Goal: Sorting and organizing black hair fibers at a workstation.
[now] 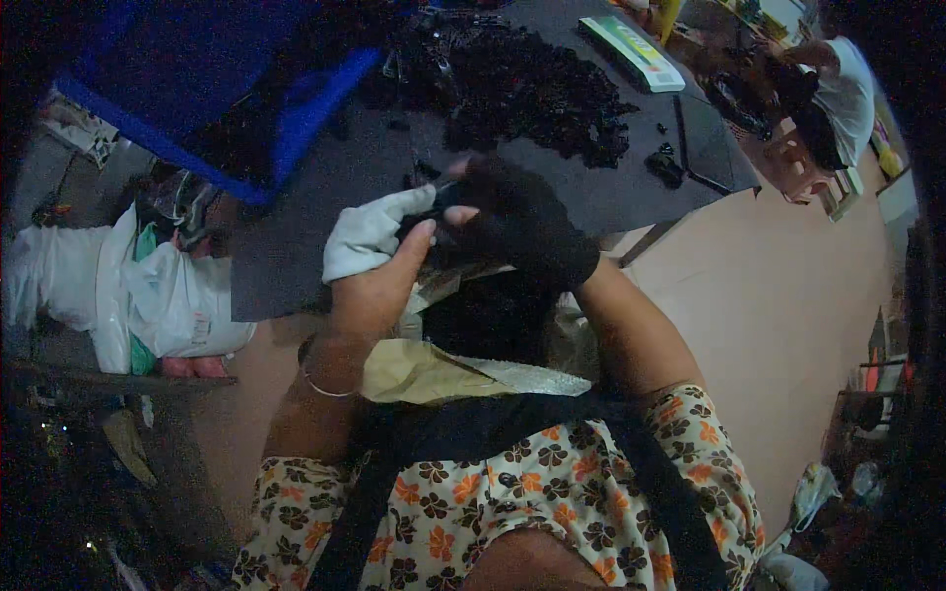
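Observation:
My left hand (370, 239), in a white glove that leaves the thumb bare, is closed around a small black part (422, 209). Against it comes my right hand (517, 219), in a black glove with bare fingertips, its thumb and fingers pinched on the same part. The part's exact kind is lost in the dark and partly covered by fingers. Beyond both hands, a wide heap of small black pieces (542, 89) lies on the dark grey table (286, 246). A few black pieces (665, 165) lie apart to the right of the heap.
A blue bin (325, 118) stands at the far left. A green and white box (631, 54) lies at the far right, near a black tray-like object (711, 148). White plastic bags (187, 300) sit at left. Another person (845, 98) is at the upper right.

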Available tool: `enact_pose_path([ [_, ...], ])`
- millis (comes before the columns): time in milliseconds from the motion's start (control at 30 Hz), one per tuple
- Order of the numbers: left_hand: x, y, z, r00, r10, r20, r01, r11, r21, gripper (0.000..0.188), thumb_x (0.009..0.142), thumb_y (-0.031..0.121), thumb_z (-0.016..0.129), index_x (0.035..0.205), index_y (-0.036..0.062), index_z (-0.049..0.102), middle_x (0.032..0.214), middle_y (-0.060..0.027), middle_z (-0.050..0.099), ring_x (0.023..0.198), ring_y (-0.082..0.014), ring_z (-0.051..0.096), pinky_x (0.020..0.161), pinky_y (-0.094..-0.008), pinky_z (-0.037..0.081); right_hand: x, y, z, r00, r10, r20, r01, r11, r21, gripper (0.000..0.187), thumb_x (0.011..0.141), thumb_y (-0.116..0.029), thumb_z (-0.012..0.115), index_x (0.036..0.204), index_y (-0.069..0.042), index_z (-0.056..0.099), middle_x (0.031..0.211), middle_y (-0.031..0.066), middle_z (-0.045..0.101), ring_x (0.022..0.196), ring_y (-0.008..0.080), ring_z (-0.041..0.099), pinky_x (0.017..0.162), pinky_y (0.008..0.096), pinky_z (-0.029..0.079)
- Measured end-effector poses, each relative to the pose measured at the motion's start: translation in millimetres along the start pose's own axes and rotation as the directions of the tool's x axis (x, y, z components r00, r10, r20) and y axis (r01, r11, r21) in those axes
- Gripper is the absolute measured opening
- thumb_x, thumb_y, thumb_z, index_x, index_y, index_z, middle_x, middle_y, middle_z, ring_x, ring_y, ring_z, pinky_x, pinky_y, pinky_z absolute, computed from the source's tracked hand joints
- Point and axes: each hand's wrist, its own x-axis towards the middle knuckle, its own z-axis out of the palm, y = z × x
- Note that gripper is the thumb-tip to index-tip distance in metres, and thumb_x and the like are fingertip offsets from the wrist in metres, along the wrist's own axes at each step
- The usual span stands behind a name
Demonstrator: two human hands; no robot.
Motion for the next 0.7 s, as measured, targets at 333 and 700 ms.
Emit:
enact_pose_path([
  [333, 21, 10, -40, 0.843, -0.008, 0.538, -0.046, 0.995, 0.086, 0.035, 0.072, 0.007, 0.064, 0.106, -0.0007, 0.057, 0.100, -0.0084, 0.059, 0.093, -0.0175, 0.054, 0.083, -0.0301, 0.041, -3, -2, -9, 0.846, 0.194, 0.497, -0.162, 0.981, -0.108, 0.030, 0.069, -0.021, 0.071, 0.087, 0.000, 0.058, 0.076, 0.0118, 0.061, 0.072, 0.0200, 0.059, 0.064, 0.0308, 0.046],
  [700, 239, -64, 38, 0.849, -0.070, 0.524, -0.411, 0.537, 0.737, 0.029, 0.078, 0.026, 0.058, 0.104, 0.0130, 0.058, 0.106, -0.0171, 0.056, 0.097, -0.0338, 0.053, 0.081, -0.0366, 0.045, 12, 20, -40, 0.976, -0.175, -0.126, 0.071, 0.815, -0.575, 0.018, 0.071, -0.013, 0.062, 0.086, -0.003, 0.058, 0.079, 0.0152, 0.056, 0.071, 0.0336, 0.055, 0.062, 0.0379, 0.045],
])
